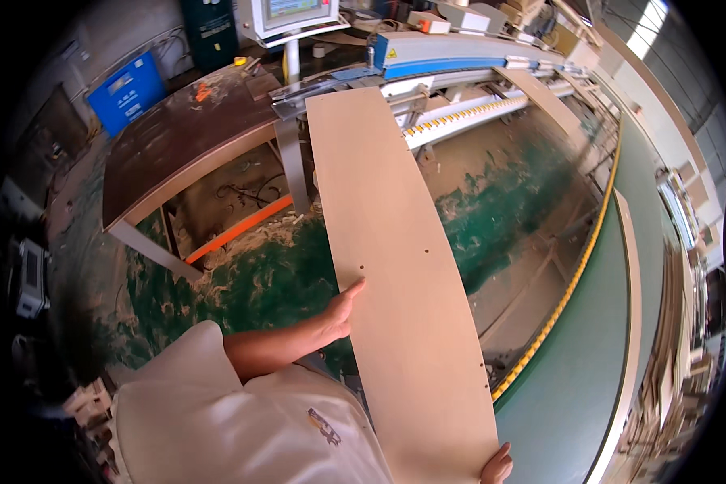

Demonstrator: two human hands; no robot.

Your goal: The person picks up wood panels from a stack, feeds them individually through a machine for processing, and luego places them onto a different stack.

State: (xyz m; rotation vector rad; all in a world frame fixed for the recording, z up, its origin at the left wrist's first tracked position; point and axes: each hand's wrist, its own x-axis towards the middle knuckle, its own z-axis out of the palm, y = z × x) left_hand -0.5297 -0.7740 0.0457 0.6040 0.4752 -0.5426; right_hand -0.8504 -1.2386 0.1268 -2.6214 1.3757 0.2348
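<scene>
A long, pale wooden board (403, 315) with a few small drilled holes stretches from close to my body to the end of the machine. My left hand (345, 313) holds its left edge about midway, thumb on the top face and the other fingers out of sight beneath. Near the bottom of the view, my right hand (497, 465) grips the right edge, only partly in the picture. The board's far end reaches the metal plate (331, 87) at the machine's front.
Left of the board stands a dark brown table (189, 133) with an orange lower rail (238, 228). A long blue-and-white machine (452, 60) runs along the back under a control screen (290, 12). To the right, a green conveyor belt (565, 403), edged with yellow rollers (569, 298), carries a narrow strip (631, 323).
</scene>
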